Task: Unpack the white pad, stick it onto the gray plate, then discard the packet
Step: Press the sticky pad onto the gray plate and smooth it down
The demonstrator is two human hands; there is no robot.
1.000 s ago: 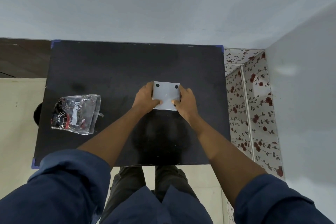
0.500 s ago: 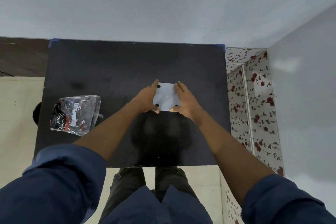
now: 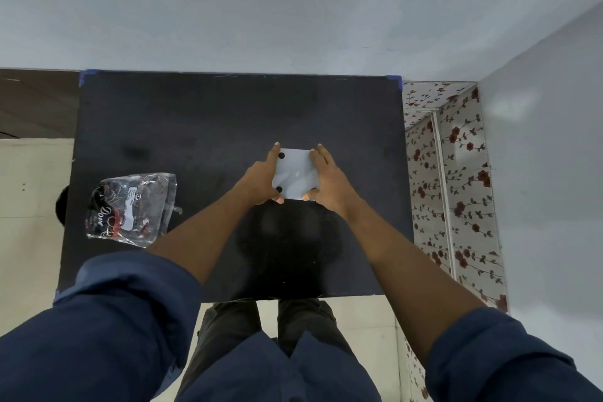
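Observation:
A light gray square plate (image 3: 297,174) with black dots near its corners lies at the middle of the black table (image 3: 195,127). My left hand (image 3: 259,181) holds its left edge, fingers stretched along the side and thumb at the near corner. On the opposite side, my right hand (image 3: 329,184) grips the right edge and covers the dots there. A clear plastic packet (image 3: 130,209) with dark printing lies flat on the table's left part, apart from both hands. I cannot make out a white pad.
A pale wall runs along the table's far edge. A flower-patterned panel (image 3: 453,192) stands close to the right edge. Pale floor (image 3: 29,192) lies left of the table. My legs (image 3: 270,333) are at the near edge.
Both hands have shifted from the plate's near corners to its left and right sides, fingers now stretched forward. The left dots are uncovered. The packet has not moved.

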